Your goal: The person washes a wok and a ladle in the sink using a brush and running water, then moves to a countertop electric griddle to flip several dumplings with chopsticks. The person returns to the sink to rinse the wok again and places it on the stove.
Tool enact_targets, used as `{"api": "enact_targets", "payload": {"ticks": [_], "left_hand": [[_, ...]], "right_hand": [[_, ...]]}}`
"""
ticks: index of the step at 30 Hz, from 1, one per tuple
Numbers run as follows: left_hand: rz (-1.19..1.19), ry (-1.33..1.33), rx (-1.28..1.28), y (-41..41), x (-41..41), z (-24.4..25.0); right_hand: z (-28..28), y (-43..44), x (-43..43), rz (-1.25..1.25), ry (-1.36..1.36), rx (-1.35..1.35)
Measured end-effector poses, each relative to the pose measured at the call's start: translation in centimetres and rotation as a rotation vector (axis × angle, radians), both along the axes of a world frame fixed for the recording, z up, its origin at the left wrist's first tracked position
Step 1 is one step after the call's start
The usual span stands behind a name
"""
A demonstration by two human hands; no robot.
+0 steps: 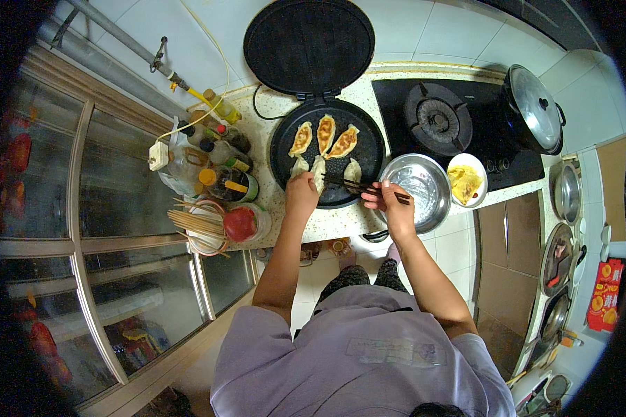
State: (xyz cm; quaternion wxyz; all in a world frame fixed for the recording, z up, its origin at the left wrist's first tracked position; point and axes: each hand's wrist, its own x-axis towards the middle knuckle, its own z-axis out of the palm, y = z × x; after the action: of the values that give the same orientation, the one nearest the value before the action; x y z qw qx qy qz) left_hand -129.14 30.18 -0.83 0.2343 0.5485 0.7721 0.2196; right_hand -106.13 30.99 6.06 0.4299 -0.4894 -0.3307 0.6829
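Observation:
My right hand (pixel 396 206) holds dark chopsticks (pixel 352 183) that reach left over the round black electric griddle (pixel 365 122). Their tips meet the right side of a pale dumpling (pixel 318 169) at the front. From the left, my left hand (pixel 301 195) is against that same dumpling, its fingertips partly hidden. Another pale dumpling (pixel 299 166) lies just beyond the left hand and is partly covered by it. A third pale one (pixel 352 171) sits to the right, behind the chopsticks. Farther back lie three dumplings with browned faces up, among them the middle one (pixel 326 134).
The griddle's lid (pixel 310 47) stands raised behind. A steel basin (pixel 417 182) and a bowl of yellow food (pixel 466 181) sit right, beside a gas hob (pixel 438 117) and lidded pot (pixel 537 109). Bottles (pixel 224 156) and a red-lidded jar (pixel 242 223) crowd the left.

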Motion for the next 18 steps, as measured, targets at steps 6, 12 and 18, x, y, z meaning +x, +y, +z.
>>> {"api": "enact_targets", "payload": {"ticks": [6, 12, 18], "left_hand": [[-0.009, 0.063, -0.068, 0.0, -0.8, 2.0], [0.058, 0.23, -0.142, 0.0, -2.1, 1.3], [-0.065, 0.086, 0.049, -0.6, -1.7, 0.9]], "right_hand": [[0.0, -0.4, -1.5, 0.0, 0.065, -0.009], [0.3, -0.7, -3.9, -0.058, 0.139, 0.061], [0.0, -0.5, -0.9, -0.143, -0.062, 0.054]]}}
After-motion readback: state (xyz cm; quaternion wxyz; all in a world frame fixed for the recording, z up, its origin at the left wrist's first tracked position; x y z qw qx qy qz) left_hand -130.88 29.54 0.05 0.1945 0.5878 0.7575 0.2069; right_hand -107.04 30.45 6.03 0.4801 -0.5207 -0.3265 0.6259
